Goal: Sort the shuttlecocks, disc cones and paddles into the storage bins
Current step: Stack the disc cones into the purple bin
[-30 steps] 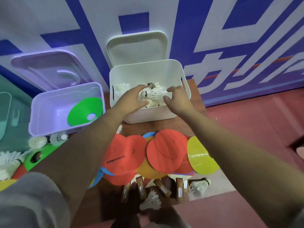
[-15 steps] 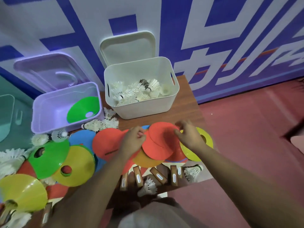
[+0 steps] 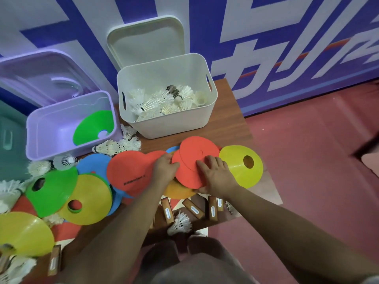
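Wooden table (image 3: 231,111), left hand (image 3: 165,170) curled round a red paddle (image 3: 187,175), right hand (image 3: 216,178) fingers (image 3: 207,160) flat on it

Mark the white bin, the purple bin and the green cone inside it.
white bin (image 3: 170,128): head view, front wall.
purple bin (image 3: 51,132): head view, bare inner floor.
green cone (image 3: 92,126): head view, its sloped side.

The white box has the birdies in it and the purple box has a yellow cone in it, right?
Almost. The head view shows the flat disc cone inside the purple plastic bin is green, not yellow. The white plastic bin does hold white feathered shuttlecocks.
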The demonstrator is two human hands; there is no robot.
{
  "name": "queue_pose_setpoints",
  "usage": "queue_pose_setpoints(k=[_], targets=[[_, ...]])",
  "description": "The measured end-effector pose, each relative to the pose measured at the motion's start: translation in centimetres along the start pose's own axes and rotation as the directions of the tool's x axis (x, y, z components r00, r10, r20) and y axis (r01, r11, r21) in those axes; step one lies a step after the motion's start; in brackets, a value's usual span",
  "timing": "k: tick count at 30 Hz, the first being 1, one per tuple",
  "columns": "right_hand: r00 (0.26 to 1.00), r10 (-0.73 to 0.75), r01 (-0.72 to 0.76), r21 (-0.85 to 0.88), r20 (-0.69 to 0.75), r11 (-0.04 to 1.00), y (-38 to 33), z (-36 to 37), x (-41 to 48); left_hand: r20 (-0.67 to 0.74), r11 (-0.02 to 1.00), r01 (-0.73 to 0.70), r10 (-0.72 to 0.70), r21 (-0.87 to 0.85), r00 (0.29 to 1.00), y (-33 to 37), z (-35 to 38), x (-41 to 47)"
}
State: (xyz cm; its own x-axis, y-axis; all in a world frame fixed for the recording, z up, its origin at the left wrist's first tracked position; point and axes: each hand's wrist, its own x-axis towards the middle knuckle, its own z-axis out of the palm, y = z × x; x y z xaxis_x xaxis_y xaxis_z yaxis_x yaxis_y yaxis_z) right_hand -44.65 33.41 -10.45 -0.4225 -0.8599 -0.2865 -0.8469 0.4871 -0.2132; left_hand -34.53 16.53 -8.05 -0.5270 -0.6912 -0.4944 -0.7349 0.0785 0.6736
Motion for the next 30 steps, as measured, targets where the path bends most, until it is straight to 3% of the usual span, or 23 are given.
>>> queue_pose_setpoints(k=[2, 5, 9, 15, 17, 19, 21, 23, 26, 27, 28, 30], targets=[[0.999, -0.042, 0.043, 0.044, -0.012, 0.998, 0.0, -0.3, -0.1, 0.033, 0.979, 0.081, -0.076, -0.185, 0.997, 0.6, 0.0, -0.1], [0.995, -0.074, 0.083, 0.175, -0.061, 0.981, -0.5, -1.2, 0.2, 0.212, 0.799, 0.278, -0.192, -0.534, 0.958, 2.0, 0.1, -0.6], [0.985, -0.139, 0.158, 0.207, -0.102, 0.965, -1.1, -1.8, 0.3, 0.260, 0.723, 0.331, -0.213, -0.607, 0.942, 2.2, -0.1, -0.1], [0.944, -0.285, 0.315, 0.199, -0.168, 0.928, -1.0, -2.2, 0.3, 0.110, 0.791, 0.225, -0.198, -0.569, 0.974, 1.9, -0.8, -0.2], [0.958, -0.210, 0.266, 0.335, -0.193, 0.904, -1.3, -2.7, 0.1, 0.045, 0.794, 0.164, -0.170, -0.585, 0.984, 1.3, -1.6, -0.5], [0.960, 0.029, 0.124, 0.515, -0.279, 0.848, -1.6, -3.5, 0.4, 0.048, 0.764, 0.144, -0.146, -0.629, 0.988, 0.4, -2.9, -0.8], [0.904, 0.326, -0.060, 0.671, -0.278, 0.739, -1.8, -4.0, 1.4, 0.115, 0.743, 0.139, -0.084, -0.654, 0.990, -0.3, -4.5, -1.3], [0.871, 0.489, -0.227, 0.850, -0.040, 0.475, -2.1, -4.9, 2.5, 0.183, 0.740, 0.148, -0.033, -0.657, 0.982, -0.9, -6.0, -2.0], [0.875, 0.319, -0.350, 0.931, 0.365, -0.103, -3.6, -5.8, 3.5, 0.267, 0.697, 0.197, -0.008, -0.689, 0.964, -2.0, -8.0, -2.7], [0.873, 0.244, -0.377, 0.902, 0.422, -0.211, -4.3, -6.1, 3.6, 0.265, 0.673, 0.207, -0.017, -0.710, 0.964, -2.7, -8.4, -2.8], [0.877, 0.187, -0.394, 0.885, 0.443, -0.250, -5.1, -6.2, 3.6, 0.245, 0.635, 0.216, -0.043, -0.742, 0.969, -3.3, -8.9, -2.8], [0.887, 0.114, -0.417, 0.882, 0.448, -0.221, -6.8, -5.8, 4.1, 0.182, 0.531, 0.226, -0.134, -0.817, 0.974, -4.7, -9.7, -2.9]])
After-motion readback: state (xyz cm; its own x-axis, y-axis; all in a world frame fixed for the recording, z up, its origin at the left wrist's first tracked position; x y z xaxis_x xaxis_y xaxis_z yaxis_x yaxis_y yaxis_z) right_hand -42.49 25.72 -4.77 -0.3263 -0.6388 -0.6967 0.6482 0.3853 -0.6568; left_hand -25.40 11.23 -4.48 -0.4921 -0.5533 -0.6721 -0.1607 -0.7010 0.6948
